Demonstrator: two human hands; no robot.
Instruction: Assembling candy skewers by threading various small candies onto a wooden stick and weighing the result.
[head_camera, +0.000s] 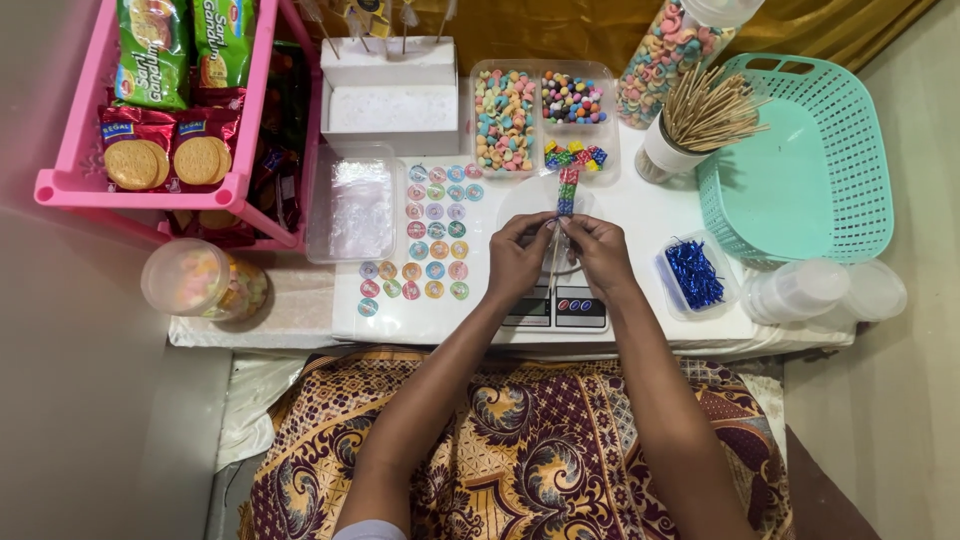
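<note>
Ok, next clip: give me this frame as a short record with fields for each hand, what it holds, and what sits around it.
left hand: fingers pinch the wooden skewer from its left
right hand: fingers pinch the same skewer from its right
skewer load: stack of coloured candies, upper end
under hands: digital scale
left of hands: sheet of round stickers
behind: divided candy tray, cup of skewers
right: teal basket, tub of blue twist ties

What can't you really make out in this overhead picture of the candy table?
- Scale, head view: both hands cover most of it; display unreadable.
- Right hand and left hand: their grip on the candy skewer is hidden by the fingers.
- Candy jar: top cut off by the upper edge.
- Round stickers: designs too small.
- Rack lower shelf: shadowed.
</note>
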